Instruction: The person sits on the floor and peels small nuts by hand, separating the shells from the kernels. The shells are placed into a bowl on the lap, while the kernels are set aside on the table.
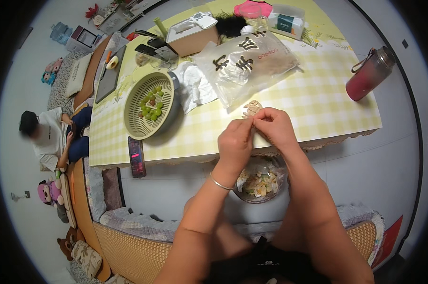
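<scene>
My left hand and my right hand meet above the table's near edge, thumbs and fingertips pinched together. Between the fingertips is a small pale seed, mostly hidden by the fingers. Just beyond them a small pile of pale, flat seeds lies on the checked tablecloth. Behind the pile rests a large translucent plastic bag printed with writing. Below my forearms, a lined waste bin holds scraps and peelings.
On the left, a colander holds green grapes, with a phone at the table edge. A white cloth, a tissue box and a cutting board stand farther back. A red flask stands right. A person sits left.
</scene>
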`<state>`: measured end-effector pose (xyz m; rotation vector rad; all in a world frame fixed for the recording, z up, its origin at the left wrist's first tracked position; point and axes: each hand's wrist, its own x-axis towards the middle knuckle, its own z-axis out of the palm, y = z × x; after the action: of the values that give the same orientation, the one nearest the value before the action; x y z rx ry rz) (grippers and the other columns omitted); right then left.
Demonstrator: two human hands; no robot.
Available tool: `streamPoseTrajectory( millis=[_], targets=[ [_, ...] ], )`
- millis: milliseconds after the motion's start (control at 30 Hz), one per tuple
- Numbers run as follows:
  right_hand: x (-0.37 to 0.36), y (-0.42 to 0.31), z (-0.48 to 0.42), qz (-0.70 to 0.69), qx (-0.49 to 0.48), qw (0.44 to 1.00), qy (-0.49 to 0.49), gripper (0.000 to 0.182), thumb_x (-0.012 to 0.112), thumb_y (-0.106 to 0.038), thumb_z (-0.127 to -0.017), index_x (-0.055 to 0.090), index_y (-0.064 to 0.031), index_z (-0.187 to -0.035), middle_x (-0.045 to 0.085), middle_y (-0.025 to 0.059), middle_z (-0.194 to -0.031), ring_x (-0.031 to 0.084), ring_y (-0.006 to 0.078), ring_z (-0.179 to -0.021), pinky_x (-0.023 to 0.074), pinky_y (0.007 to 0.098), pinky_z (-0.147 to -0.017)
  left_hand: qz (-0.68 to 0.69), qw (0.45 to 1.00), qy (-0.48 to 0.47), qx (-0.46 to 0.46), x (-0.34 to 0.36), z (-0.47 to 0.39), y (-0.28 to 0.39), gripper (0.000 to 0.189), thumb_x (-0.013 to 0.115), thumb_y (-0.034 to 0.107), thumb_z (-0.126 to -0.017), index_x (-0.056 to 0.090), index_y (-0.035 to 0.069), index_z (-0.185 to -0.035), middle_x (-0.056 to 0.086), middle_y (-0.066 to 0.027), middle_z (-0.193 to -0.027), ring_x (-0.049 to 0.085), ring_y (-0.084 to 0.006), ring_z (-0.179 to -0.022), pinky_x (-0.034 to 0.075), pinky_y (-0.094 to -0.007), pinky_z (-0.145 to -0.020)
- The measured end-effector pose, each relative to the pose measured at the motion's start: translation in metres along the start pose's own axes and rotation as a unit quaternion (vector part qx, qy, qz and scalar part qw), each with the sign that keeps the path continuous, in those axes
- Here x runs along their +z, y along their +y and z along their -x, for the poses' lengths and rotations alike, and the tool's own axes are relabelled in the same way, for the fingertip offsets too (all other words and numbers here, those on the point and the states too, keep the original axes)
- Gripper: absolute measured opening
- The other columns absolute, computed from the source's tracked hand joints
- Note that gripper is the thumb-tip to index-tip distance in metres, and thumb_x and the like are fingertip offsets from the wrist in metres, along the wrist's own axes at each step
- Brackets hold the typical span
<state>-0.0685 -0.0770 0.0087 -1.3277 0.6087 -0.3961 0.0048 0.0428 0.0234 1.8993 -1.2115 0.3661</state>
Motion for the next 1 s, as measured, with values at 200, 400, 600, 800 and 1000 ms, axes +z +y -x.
streamPoseTrajectory(
  millis=[200,400,600,800,1000],
  targets=[
    [0.002,-0.002,0.002,-0.028,0.002,0.999,-0.02,0.006,0.067,-0.005,-0.08,0.066,0.0005,-0.077,0.062,-0.0006,-0.071,0.053,0.0043,-0.066,0.043,0.0205,-0.06,-0.058,0.998,-0.017,0.034,-0.005,0.001,0.002,0.022,0.071,0.001,-0.076,0.07,0.004,-0.097,0.061,-0.0083,-0.069,0.06,-0.0244,-0.057,0.048,-0.0335,-0.05],
    [0.006,-0.002,0.003,0.016,-0.029,0.999,-0.012,0.009,0.067,-0.004,-0.079,0.062,-0.0008,-0.072,0.058,-0.0028,-0.067,0.049,0.0036,-0.063,0.0407,0.0209,-0.057,-0.051,0.998,-0.025,0.022,-0.002,0.004,0.002,0.023,0.072,0.0,-0.074,0.07,0.005,-0.097,0.058,-0.0087,-0.066,0.058,-0.0253,-0.056,0.047,-0.0349,-0.05],
    [0.009,-0.001,0.004,0.002,-0.031,0.999,-0.017,0.011,0.066,-0.003,-0.078,0.06,-0.0025,-0.069,0.055,-0.0043,-0.065,0.046,0.0028,-0.061,0.0371,0.0201,-0.054,-0.031,0.999,-0.032,-0.005,-0.007,0.005,0.004,0.024,0.071,-0.001,-0.073,0.07,0.005,-0.096,0.06,-0.0101,-0.066,0.06,-0.0261,-0.058,0.048,-0.0351,-0.052],
    [0.008,-0.004,0.004,-0.077,0.007,0.996,-0.033,0.01,0.066,-0.002,-0.077,0.06,-0.0031,-0.069,0.055,-0.0043,-0.064,0.045,0.0024,-0.06,0.0364,0.0197,-0.054,0.034,0.998,-0.012,-0.042,-0.007,0.002,0.003,0.02,0.07,-0.002,-0.074,0.071,0.004,-0.094,0.062,-0.0109,-0.066,0.062,-0.025,-0.059,0.049,-0.0335,-0.054],
    [0.012,-0.004,0.008,0.022,-0.046,0.999,0.006,0.009,0.064,0.0,-0.077,0.059,-0.0037,-0.07,0.055,-0.0034,-0.065,0.046,0.0027,-0.058,0.0354,0.0199,-0.051,-0.002,0.999,-0.041,-0.035,-0.007,0.005,0.003,0.021,0.069,-0.003,-0.077,0.071,0.004,-0.097,0.065,-0.0107,-0.071,0.064,-0.0213,-0.06,0.05,-0.0303,-0.055]
  ],
)
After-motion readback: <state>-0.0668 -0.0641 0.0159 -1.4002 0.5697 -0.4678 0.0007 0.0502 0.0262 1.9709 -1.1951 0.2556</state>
